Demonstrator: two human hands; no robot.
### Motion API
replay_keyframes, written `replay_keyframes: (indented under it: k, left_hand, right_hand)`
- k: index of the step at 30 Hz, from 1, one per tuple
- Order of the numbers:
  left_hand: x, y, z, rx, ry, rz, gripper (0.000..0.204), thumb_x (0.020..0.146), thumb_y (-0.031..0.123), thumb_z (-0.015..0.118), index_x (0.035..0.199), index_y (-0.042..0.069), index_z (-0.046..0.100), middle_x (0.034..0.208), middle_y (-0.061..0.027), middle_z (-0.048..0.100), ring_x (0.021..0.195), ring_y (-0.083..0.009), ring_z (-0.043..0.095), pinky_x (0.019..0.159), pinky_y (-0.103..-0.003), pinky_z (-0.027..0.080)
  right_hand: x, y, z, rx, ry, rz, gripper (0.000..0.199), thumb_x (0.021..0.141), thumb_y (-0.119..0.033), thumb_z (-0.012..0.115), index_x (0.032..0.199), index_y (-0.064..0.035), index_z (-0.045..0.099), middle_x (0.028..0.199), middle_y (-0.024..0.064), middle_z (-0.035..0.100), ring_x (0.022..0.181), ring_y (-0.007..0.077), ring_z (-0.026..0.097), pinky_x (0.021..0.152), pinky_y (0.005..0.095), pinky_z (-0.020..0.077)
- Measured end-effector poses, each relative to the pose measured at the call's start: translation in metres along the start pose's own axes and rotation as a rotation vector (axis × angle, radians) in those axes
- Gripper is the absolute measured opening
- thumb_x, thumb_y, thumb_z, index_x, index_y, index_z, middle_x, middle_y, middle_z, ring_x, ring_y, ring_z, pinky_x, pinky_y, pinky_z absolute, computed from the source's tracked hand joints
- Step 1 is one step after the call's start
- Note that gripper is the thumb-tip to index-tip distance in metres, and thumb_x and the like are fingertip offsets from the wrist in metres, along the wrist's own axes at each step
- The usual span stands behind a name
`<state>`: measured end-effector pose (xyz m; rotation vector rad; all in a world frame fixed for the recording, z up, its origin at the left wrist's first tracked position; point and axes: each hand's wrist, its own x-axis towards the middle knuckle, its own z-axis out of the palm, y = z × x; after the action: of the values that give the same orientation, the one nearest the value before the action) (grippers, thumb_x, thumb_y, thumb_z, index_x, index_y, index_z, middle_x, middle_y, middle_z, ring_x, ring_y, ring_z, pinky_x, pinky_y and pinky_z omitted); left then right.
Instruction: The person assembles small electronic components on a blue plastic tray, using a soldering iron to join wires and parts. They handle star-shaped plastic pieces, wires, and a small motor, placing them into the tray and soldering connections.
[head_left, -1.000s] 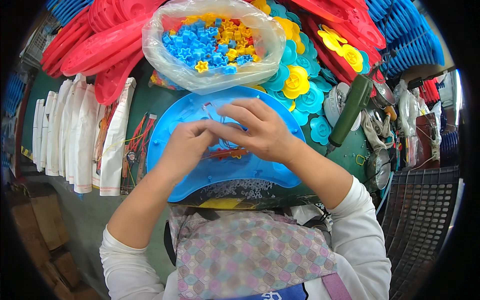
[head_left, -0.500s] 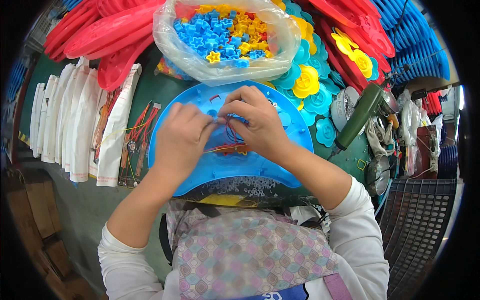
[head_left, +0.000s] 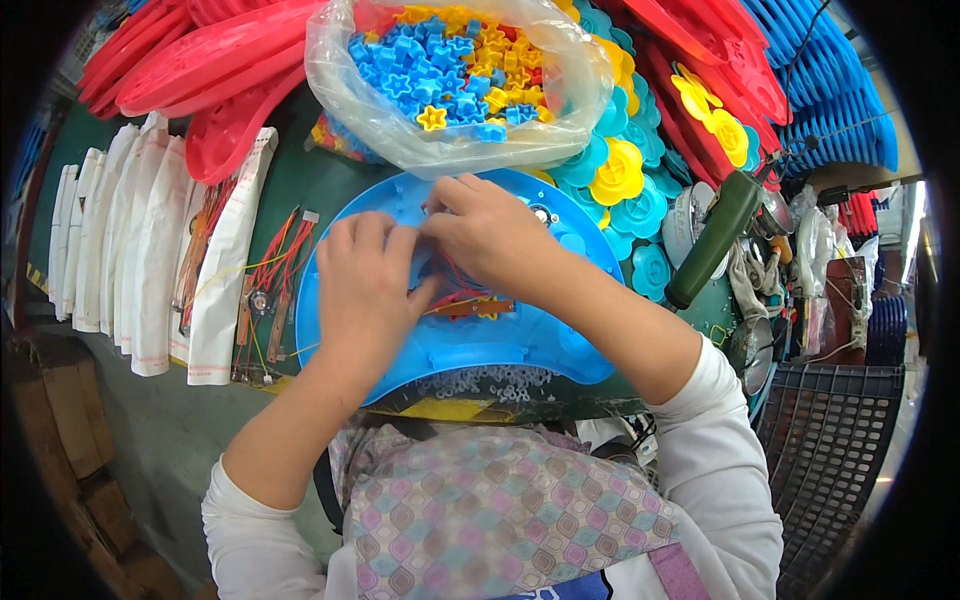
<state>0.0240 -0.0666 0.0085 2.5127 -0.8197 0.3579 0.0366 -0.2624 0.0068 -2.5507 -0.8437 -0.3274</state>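
A blue plastic shell (head_left: 470,355) with a curved front lies on the table, its hollow side up. Inside it are a brown circuit strip (head_left: 470,308) and thin red wires (head_left: 447,268). My left hand (head_left: 362,285) is over the shell's left half, fingers bent down and thumb apart, near the strip; its fingertips are partly hidden. My right hand (head_left: 490,228) reaches over the far middle with fingers pinched together, the wires running out from under it. Both hands' fingers meet near the shell's far side. A round metal part (head_left: 542,214) sits in the shell, right of my right hand.
Beyond the shell stands a clear bag (head_left: 350,110) of small star-shaped pieces. White sleeves (head_left: 150,250) and wired boards (head_left: 265,300) lie left. Flower-shaped discs (head_left: 615,170), a green electric screwdriver (head_left: 715,240) and red shells (head_left: 220,60) surround the work. Small clear pieces (head_left: 500,380) lie at the front edge.
My hands have moved from holding wires above the shell down closer into it; my right hand reaches farther away. The shell has shifted slightly, and the circuit strip shows more.
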Motion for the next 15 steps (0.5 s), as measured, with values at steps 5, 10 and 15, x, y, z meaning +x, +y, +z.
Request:
replay_keyframes:
  k: [5, 10, 15]
  left_hand:
    - [-0.001, 0.004, 0.001, 0.048, -0.074, 0.093, 0.033, 0.073, 0.019, 0.082, 0.099, 0.008, 0.065, 0.103, -0.0104, 0.054, 0.105, -0.0314, 0.053, 0.093, -0.046, 0.042]
    - [0.008, 0.005, -0.005, 0.052, -0.126, 0.148, 0.026, 0.075, 0.015, 0.077, 0.097, 0.007, 0.066, 0.101, -0.0112, 0.056, 0.103, -0.0316, 0.053, 0.091, -0.047, 0.043]
    - [0.029, 0.006, 0.008, -0.154, 0.013, 0.117, 0.022, 0.075, 0.007, 0.071, 0.096, 0.006, 0.065, 0.099, -0.0119, 0.057, 0.098, -0.0337, 0.054, 0.084, -0.046, 0.045]
  right_hand:
    - [-0.012, -0.008, -0.027, -0.310, 0.053, -0.068, 0.025, 0.079, -0.006, 0.070, 0.103, -0.0046, 0.071, 0.104, 0.0094, 0.062, 0.097, 0.0279, 0.061, 0.082, 0.0389, 0.0528]
    - [-0.022, -0.012, -0.021, -0.257, 0.034, 0.133, 0.026, 0.078, -0.006, 0.073, 0.104, -0.0073, 0.071, 0.103, 0.0055, 0.064, 0.097, 0.0260, 0.062, 0.077, 0.0362, 0.0525]
    - [-0.032, 0.003, -0.004, -0.102, 0.142, 0.310, 0.021, 0.073, -0.008, 0.078, 0.092, -0.0114, 0.070, 0.092, 0.0044, 0.058, 0.090, 0.0258, 0.058, 0.075, 0.0367, 0.0503]
